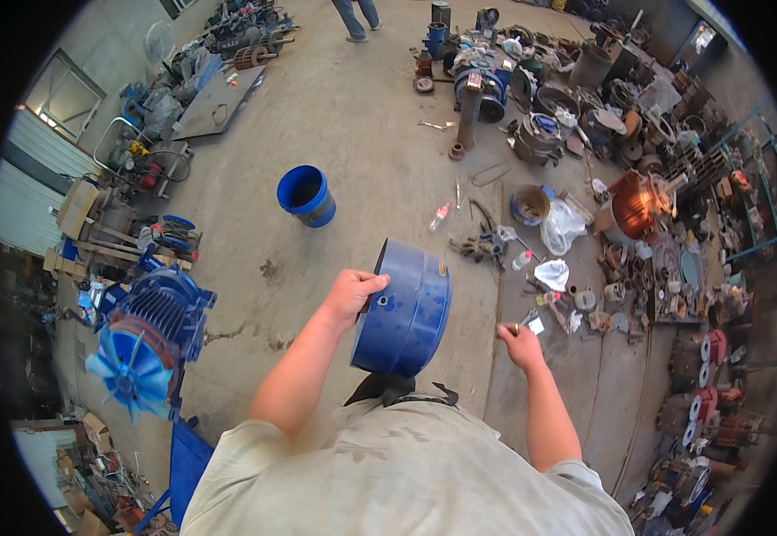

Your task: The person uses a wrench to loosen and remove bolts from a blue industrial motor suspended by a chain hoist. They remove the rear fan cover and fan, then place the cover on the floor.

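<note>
My left hand [349, 297] grips the edge of a blue metal fan cover [406, 313], a round drum-like shell with a small hole near my thumb. The cover is held tilted in front of my body. Out to the right, my right hand [521, 347] is closed in a pinch; a small thing may be between the fingertips, too small to make out. To my left stands a blue electric motor [167, 299] with a finned body. Its light-blue fan [129, 368] is exposed at the near end.
A blue bucket [306, 196] stands on the concrete floor ahead. Motor parts, tools, bottles and a plastic bag [563, 225] crowd the right side, near a copper-coloured motor winding [637, 207]. A metal plate [219, 103] lies far left. A person's legs [356, 16] show at the far end.
</note>
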Tool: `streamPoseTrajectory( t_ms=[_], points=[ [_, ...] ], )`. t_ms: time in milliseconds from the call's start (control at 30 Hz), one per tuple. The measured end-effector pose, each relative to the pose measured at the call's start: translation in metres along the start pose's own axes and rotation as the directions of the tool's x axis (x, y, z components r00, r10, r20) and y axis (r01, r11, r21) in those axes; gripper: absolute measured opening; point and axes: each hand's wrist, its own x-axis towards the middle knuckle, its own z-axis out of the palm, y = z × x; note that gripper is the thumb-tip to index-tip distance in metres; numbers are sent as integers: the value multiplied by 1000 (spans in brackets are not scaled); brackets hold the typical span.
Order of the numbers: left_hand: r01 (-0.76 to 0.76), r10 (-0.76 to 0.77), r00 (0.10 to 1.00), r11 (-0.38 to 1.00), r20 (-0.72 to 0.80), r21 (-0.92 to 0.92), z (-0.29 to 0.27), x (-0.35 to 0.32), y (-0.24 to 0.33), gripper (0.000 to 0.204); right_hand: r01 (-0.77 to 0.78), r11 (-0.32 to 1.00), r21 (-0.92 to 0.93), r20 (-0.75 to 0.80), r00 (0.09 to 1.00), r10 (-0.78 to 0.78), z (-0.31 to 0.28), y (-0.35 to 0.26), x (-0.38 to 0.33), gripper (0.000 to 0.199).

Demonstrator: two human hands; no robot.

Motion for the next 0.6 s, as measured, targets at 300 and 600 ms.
streamPoseTrajectory(
  t_ms=[300,600],
  points=[
    [-121,116,992,987,-52,-107,-108,127,81,23,-514,57,856,487,839,243,-8,-79,58,80],
    [-183,174,941,983,-290,-3,-210,272,198,22,-464,-211,860,356,842,-405,-29,-293,241,96]
  ],
)
